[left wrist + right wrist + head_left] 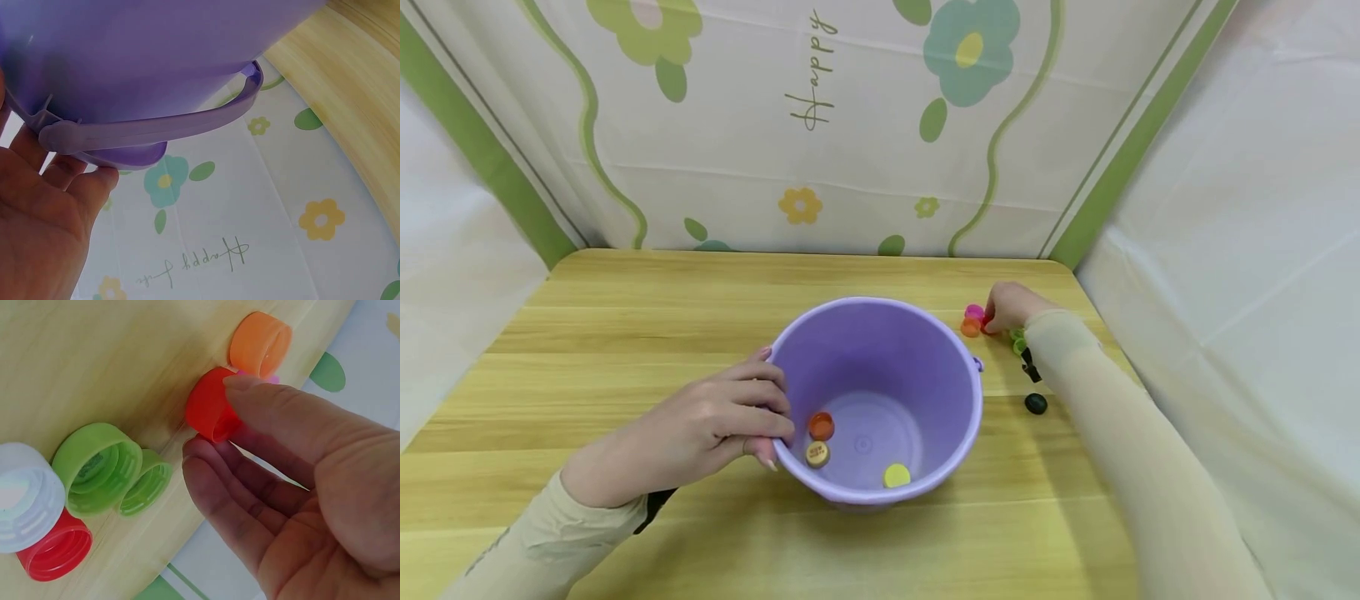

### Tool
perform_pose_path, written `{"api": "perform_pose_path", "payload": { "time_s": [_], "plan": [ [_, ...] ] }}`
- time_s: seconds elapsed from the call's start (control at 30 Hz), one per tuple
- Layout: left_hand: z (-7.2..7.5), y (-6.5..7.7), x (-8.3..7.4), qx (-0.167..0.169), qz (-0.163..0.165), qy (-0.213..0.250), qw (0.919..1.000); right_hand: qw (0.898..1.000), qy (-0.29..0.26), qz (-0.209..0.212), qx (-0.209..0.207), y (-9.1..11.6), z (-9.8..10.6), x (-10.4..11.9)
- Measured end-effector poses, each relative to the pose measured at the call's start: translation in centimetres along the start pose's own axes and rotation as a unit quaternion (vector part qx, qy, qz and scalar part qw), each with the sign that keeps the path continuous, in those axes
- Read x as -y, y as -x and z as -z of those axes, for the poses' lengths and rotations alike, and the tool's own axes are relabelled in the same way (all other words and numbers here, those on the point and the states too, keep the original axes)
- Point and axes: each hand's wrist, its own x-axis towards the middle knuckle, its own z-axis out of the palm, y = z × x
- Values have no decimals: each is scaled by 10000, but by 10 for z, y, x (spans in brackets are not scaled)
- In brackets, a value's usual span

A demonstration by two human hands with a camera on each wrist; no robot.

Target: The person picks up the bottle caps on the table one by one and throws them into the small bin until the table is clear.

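Bucket (pixel 880 358) sits near the middle of the table (pixel 700 287), its opening facing my head view. I read the left hand (pixel 700 425) as clamped on the rim at the bucket's left side. In the left wrist view, I see the handle (pixel 162 129) against the bucket's outer side.

I read the right hand (pixel 1015 306) as well apart from the left, to the right of the bucket. Its thumb and fingers pinch a red cap (pixel 206 403); I cannot tell whether this cap touches the table.

Inside the bucket I count three caps: a rust cap (pixel 822 426), a tan cap (pixel 817 453) just beside it, and a yellow cap (pixel 897 476) apart from both.

Near the right fingertips I locate an orange cap (pixel 253 347) and a pink cap (pixel 975 311). Below the wrist side I locate two green caps (pixel 94 464), a white cap (pixel 28 497) and a second red cap (pixel 59 553). A dark piece (pixel 1036 404) lies between bucket and right sleeve (pixel 1150 450).
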Motion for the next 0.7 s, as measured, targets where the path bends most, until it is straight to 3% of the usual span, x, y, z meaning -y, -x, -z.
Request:
{"api": "perform_pose_path", "payload": {
  "time_s": [0.37,0.7],
  "plan": [
    [-1,3,1,64,207,63,9997,9994,338,-107,-53,-9,-2,5],
    [-6,0,3,-258,-281,-4,9993,9995,130,-250,-114,-4,-4,3]
  ]
}}
